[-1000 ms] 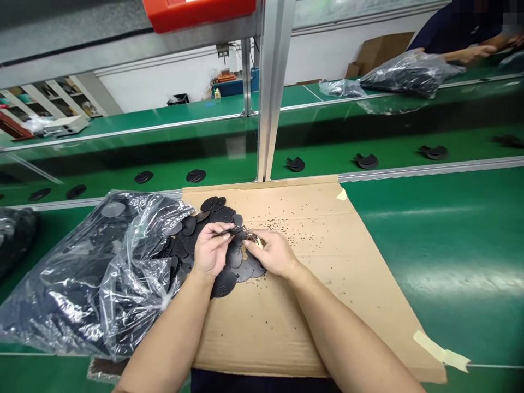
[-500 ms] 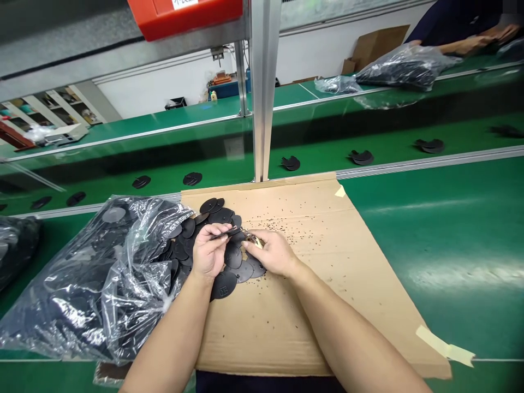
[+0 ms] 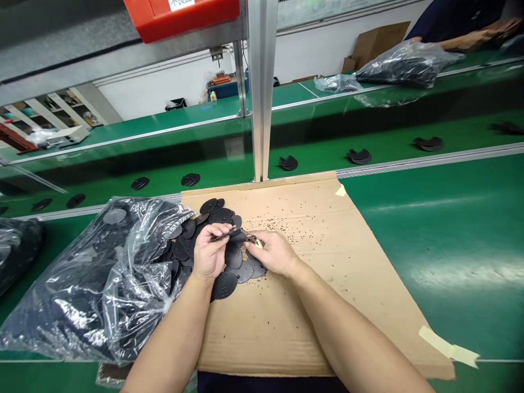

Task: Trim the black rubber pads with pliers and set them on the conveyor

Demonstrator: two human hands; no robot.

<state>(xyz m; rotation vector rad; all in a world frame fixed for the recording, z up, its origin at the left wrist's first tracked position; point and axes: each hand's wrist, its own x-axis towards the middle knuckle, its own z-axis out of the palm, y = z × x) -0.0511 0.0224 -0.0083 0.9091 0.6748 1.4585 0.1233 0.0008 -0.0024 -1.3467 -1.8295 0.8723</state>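
Observation:
My left hand pinches a thin black plastic disc seen nearly edge-on. My right hand is closed round a pair of small nippers with pale yellow handles. Their metal jaws meet the right edge of the disc; whether they grip it I cannot tell. Under and behind both hands lies a pile of loose black discs, some with raised marks. Tiny black scraps are scattered over the cardboard sheet, mostly beyond my right hand.
A clear plastic bag full of black discs lies left, with another dark bag beyond it. Black parts sit spaced along the green belt behind a metal post. Across it, a person works near a bag.
Both hands stay nearly in place, with the disc and nippers still together. The black parts on the belt have shifted slightly left.

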